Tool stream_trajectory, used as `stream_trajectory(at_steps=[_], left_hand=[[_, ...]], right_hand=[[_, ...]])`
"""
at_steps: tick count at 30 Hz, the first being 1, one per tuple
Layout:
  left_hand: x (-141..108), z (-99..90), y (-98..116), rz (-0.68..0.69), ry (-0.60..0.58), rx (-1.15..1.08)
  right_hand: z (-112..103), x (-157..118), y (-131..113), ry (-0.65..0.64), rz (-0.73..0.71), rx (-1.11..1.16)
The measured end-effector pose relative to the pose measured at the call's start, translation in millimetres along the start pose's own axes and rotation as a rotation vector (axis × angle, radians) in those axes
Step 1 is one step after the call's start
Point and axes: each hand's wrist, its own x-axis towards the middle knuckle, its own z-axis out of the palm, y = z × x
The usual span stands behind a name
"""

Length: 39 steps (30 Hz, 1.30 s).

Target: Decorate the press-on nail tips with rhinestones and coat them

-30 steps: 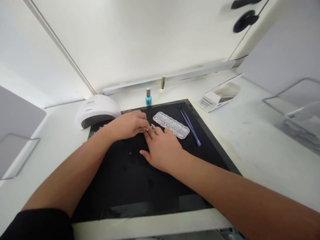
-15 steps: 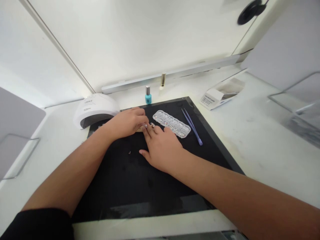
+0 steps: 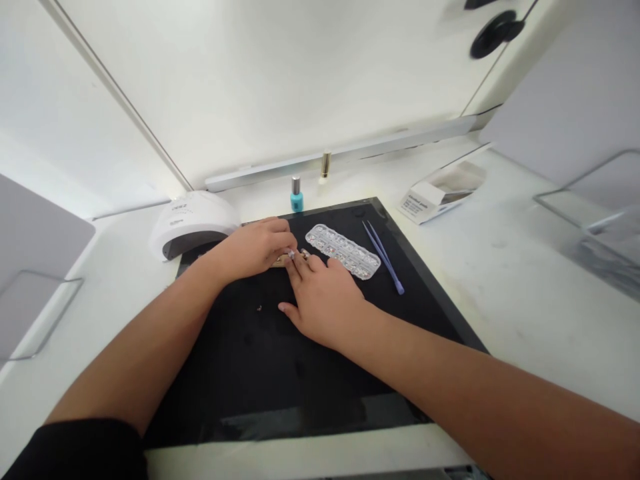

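Note:
My left hand [image 3: 257,248] is closed at the back of the black mat [image 3: 280,373], its fingertips pinched at the fingers of my other hand on something too small to make out. My right hand [image 3: 327,300] lies palm down with its fingers spread and its thumb out to the left. Beneath the fingertips, a small beige piece [image 3: 279,263] partly shows. A clear case [image 3: 344,251] of small shiny pieces lies just beyond my right hand. Purple tweezers [image 3: 384,259] rest to the right of the case. One tiny piece [image 3: 259,308] sits on the mat.
A white lamp [image 3: 197,217] stands at the back left. Behind the mat are a turquoise bottle [image 3: 297,199] and a gold-capped bottle [image 3: 325,164]. An open white box [image 3: 425,200] lies at the back right. Wire-framed holders flank the table.
The view has shifted slightly, so the table items appear a little lower. Both hands keep nearly the same pose; a shiny bit shows more clearly at my left fingertips.

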Motion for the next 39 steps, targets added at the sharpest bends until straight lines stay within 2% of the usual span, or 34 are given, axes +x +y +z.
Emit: stream_trajectory(at_steps=[6, 12, 19, 23, 28, 32, 39], left_hand=[[0, 0.9, 0, -0.001, -0.031, 0.009], [-2, 3.2, -6, -0.044, 0.012, 0.018], [-11, -16.0, -8, -0.088, 0.082, -0.026], [-14, -21.2, -10, -0.109, 0.054, -0.047], [-14, -16.6, -14, -0.138, -0.003, -0.084], [-14, -16.4, -13, -0.144, -0.06, -0.119], [-14, -17.1, -12, -0.132, -0.128, -0.156]], right_hand=[[-3, 0, -1, -0.008, 0.005, 0.005], [-1, 0, -1, -0.016, 0.004, 0.001], [-5, -4, -4, -0.025, 0.012, 0.005], [-12, -15, -3, -0.017, 0.011, 0.005], [-13, -23, -5, 0.007, -0.045, 0.022], [-8, -16, -12, 0.026, -0.075, 0.041], [-3, -3, -22, -0.013, -0.034, 0.072]])
